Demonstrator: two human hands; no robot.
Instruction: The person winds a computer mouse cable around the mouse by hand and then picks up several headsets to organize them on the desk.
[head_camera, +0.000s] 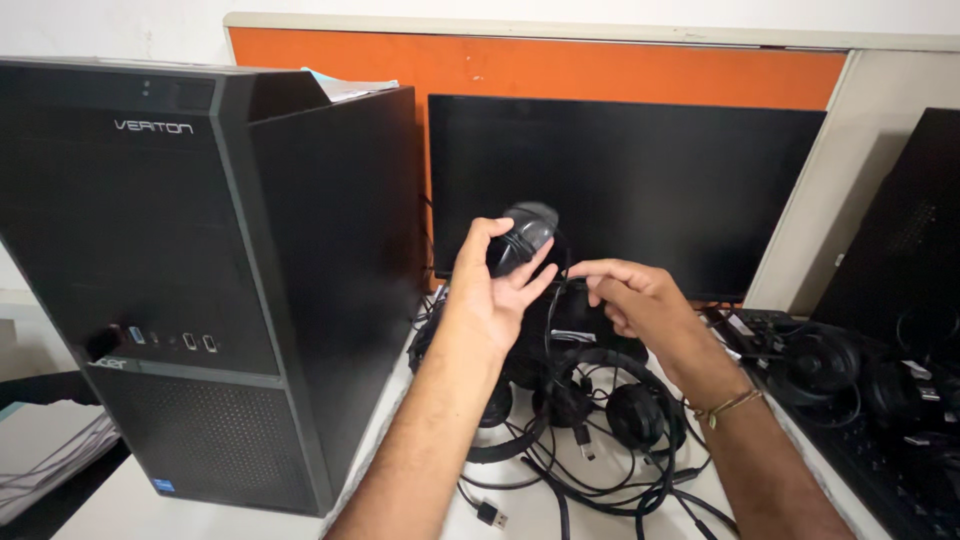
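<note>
Fingers of the left hand (497, 283) curl around a black computer mouse (522, 237), held up in front of the dark monitor (640, 190). The right hand (633, 293) pinches the mouse's thin cable (556, 300) just beside it. Drawing the cable slowly, kept clear of the headsets (610, 405) tangled below, seems wise. A black tower case (200, 280) crowds the left; more headsets (850, 365) lie right. Free room is mostly upward and toward the body.

Black mouse (524, 235), black tower (200, 280), black monitor (640, 190), orange partition (600, 70), black headsets (620, 410)
</note>
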